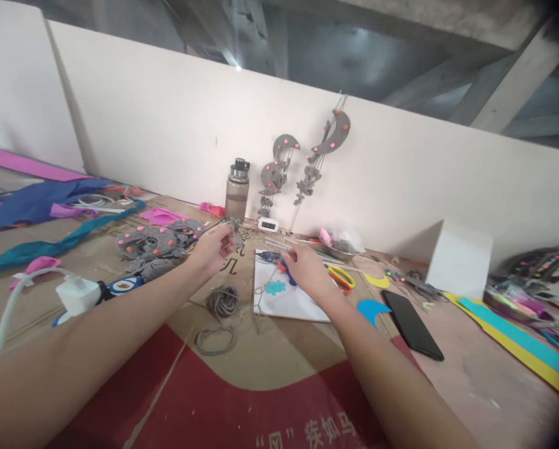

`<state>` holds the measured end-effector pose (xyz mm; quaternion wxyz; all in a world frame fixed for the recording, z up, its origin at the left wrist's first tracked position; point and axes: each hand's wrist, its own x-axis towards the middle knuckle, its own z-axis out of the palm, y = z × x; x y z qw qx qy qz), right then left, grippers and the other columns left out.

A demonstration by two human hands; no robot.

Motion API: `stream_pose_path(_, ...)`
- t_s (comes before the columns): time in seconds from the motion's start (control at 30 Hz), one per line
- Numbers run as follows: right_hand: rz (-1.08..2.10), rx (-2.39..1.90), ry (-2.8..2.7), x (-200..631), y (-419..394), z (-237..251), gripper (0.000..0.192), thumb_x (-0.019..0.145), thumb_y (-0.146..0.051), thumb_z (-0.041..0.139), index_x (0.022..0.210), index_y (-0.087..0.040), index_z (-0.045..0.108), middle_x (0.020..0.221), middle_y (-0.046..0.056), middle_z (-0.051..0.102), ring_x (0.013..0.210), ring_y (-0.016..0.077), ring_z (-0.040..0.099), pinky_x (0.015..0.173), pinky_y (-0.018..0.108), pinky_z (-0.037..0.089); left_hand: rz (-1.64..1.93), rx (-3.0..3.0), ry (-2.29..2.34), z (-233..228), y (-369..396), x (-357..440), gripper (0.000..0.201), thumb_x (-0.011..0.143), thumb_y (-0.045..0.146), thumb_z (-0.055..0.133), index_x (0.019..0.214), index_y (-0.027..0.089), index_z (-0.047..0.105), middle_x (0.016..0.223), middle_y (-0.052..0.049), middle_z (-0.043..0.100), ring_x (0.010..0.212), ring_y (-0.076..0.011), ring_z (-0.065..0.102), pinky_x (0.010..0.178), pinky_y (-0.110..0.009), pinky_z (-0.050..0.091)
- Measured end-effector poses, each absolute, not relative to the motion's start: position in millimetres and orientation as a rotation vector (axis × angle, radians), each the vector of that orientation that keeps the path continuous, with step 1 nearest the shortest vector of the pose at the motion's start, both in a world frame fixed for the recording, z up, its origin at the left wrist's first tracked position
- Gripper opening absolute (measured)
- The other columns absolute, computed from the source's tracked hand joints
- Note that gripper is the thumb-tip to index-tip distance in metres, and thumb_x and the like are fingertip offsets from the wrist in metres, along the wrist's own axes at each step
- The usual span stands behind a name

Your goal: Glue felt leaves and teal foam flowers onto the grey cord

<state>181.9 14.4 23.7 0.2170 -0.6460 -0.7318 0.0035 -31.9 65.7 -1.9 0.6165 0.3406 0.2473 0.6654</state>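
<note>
My left hand (213, 251) is raised over the cardboard with its fingers curled in a pinch. Small grey shapes (235, 223) show just beyond its fingertips; whether they are held I cannot tell. Over a white board (279, 305), my right hand (306, 269) bends its fingers together, and what is in them is hidden. Beside that hand, a turquoise cutout (274, 287) and a thin grey cord (259, 299) lie on the board. A coil of grey cord (223, 302) rests on the cardboard between my forearms.
Grey felt pieces with coloured dots (148, 242) are piled left, near a white plug (77, 293). A bottle (237, 190) stands by the wall, where dotted crescent hangings (338, 132) hang. Yellow-handled scissors (341, 276), a blue crescent (372, 310) and a black phone (411, 324) lie right.
</note>
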Motion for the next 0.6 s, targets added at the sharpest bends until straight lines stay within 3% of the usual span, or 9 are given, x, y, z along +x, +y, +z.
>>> stream_pose_path(0.13, 0.154, -2.036, -2.029, 197.7, 27.2, 2.7, 0.036, 0.084, -0.044, 0.053, 0.09, -0.011, 0.065, 0.093, 0.017, 0.069, 0.086, 0.0231, 0.063, 0.07, 0.027, 0.039, 1.527, 0.843, 0.516, 0.2, 61.1, -30.6, 0.022, 0.061, 0.019, 0.076, 0.07, 0.013, 0.057, 0.065, 0.003, 0.054, 0.048, -0.002, 0.044, 0.04, -0.014, 0.03)
stream_pose_path(0.23, 0.182, -2.07, -2.005, 196.7, 29.8, -6.5, 0.028, 0.083, -0.034, 0.053, 0.094, -0.011, 0.065, 0.099, 0.017, 0.069, 0.088, 0.023, 0.063, 0.068, 0.026, 0.039, 1.528, 0.884, 0.533, 1.6, 57.4, -28.5, 0.024, 0.06, 0.023, 0.078, 0.07, 0.012, 0.058, 0.062, 0.004, 0.052, 0.047, -0.0017, 0.043, 0.039, -0.014, 0.028)
stream_pose_path(0.4, 0.331, -2.119, -1.93, 199.7, 38.6, -10.3, 0.023, 0.08, -0.029, 0.052, 0.083, -0.012, 0.067, 0.077, 0.011, 0.07, 0.066, 0.0187, 0.063, 0.054, 0.025, 0.035, 1.5, 0.894, 0.56, 2.4, 55.8, -27.9, 0.027, 0.059, 0.024, 0.08, 0.069, 0.011, 0.059, 0.06, 0.004, 0.051, 0.045, -0.0009, 0.04, 0.038, -0.013, 0.025)
stream_pose_path(0.6, 0.391, -2.038, -1.777, 206.3, 47.0, -14.8, 0.02, 0.077, -0.029, 0.054, 0.082, -0.012, 0.064, 0.071, 0.008, 0.067, 0.061, 0.0162, 0.058, 0.052, 0.024, 0.034, 1.482, 0.806, 0.396, 11.9, 56.7, -33.4, 0.019, 0.064, 0.022, 0.076, 0.073, 0.014, 0.061, 0.067, 0.002, 0.059, 0.056, -0.0054, 0.054, 0.046, -0.016, 0.04)
